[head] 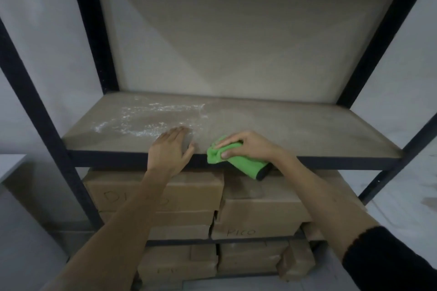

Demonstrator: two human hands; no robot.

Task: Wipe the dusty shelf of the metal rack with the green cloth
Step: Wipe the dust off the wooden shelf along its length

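Observation:
The brown shelf board [295, 125] of the black metal rack [30, 101] spans the middle of the view. White dust [146, 118] lies scattered over its left half; the right half looks plain. My left hand [171, 146] rests flat with straight fingers on the shelf's front edge, just below the dust. My right hand [246, 146] grips a bunched green cloth [227, 158] at the front edge, right of the left hand. One end of the cloth hangs over the black front rail.
Black uprights stand at both sides and the upper shelf [236, 30] looms overhead. Stacked cardboard boxes [257, 210] fill the levels below. A white surface [11, 165] sits at far left, and pale walls lie behind.

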